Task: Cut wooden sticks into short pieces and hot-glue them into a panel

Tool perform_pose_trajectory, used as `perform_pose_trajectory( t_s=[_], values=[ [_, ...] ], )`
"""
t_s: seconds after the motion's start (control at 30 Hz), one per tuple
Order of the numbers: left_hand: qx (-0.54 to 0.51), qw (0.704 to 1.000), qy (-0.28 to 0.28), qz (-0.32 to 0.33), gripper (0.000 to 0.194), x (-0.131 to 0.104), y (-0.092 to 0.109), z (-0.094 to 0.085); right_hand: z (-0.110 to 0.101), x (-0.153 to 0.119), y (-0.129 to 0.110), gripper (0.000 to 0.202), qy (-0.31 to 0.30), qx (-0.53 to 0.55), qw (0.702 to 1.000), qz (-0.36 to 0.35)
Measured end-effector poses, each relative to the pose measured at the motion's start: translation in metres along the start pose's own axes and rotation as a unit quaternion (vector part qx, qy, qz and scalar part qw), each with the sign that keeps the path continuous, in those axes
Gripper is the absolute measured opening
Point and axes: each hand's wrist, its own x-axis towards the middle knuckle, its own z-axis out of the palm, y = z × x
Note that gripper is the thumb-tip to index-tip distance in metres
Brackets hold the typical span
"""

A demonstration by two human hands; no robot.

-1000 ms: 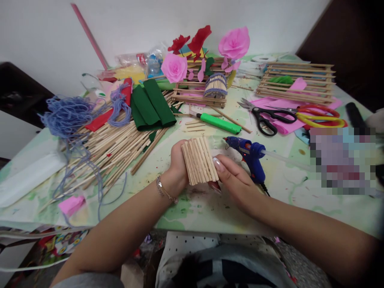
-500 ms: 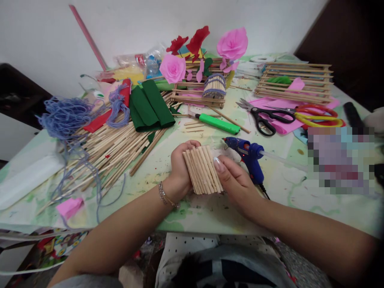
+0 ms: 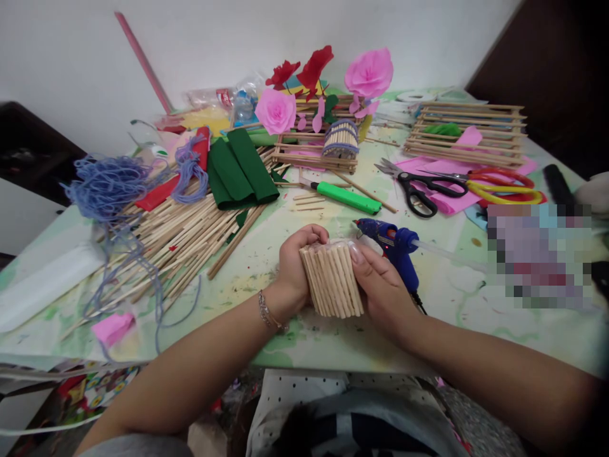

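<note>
Between my hands is a small cup-like holder point(image 3: 332, 282) covered in upright wooden sticks, held above the table's near edge. My left hand point(image 3: 297, 263) wraps its left side, fingers curled over the far rim. My right hand point(image 3: 383, 285) grips the right side, thumb on the stick wall near the top. A bit of clear plastic shows at the rim; the inside is mostly hidden. Just beyond my right hand lies a blue glue gun point(image 3: 392, 241) with a glue stick in its back. A green utility knife point(image 3: 349, 197) lies farther off.
Left: a heap of wooden sticks point(image 3: 176, 238), purple yarn point(image 3: 107, 184) and folded green paper point(image 3: 242, 171). Behind stand paper flowers point(image 3: 276, 111) and a small stick-covered piece point(image 3: 340, 139). Right: black scissors point(image 3: 413, 184), yellow-and-red-handled scissors point(image 3: 504, 190) and a stick frame point(image 3: 469, 133).
Both hands have shifted slightly right and toward me with the stick-covered holder. It has tipped, so its rim and some clear plastic now show.
</note>
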Motion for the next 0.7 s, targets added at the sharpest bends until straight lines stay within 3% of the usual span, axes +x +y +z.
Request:
perform_pose_trajectory(
  t_s=[0.4,0.53,0.7],
  values=[
    [0.088,0.992,0.026,0.086,0.017,0.001,0.001,-0.003,-0.005,0.0,0.002,0.034,-0.014,-0.038,0.999,-0.037],
    [0.055,0.997,0.027,0.049,0.018,0.003,0.006,0.0,-0.003,0.002,0.0,0.034,-0.012,-0.033,0.999,-0.015],
    [-0.04,0.999,-0.029,-0.015,0.015,0.017,0.028,-0.011,-0.006,0.004,0.002,0.04,-0.039,-0.017,0.999,0.002]
  ],
)
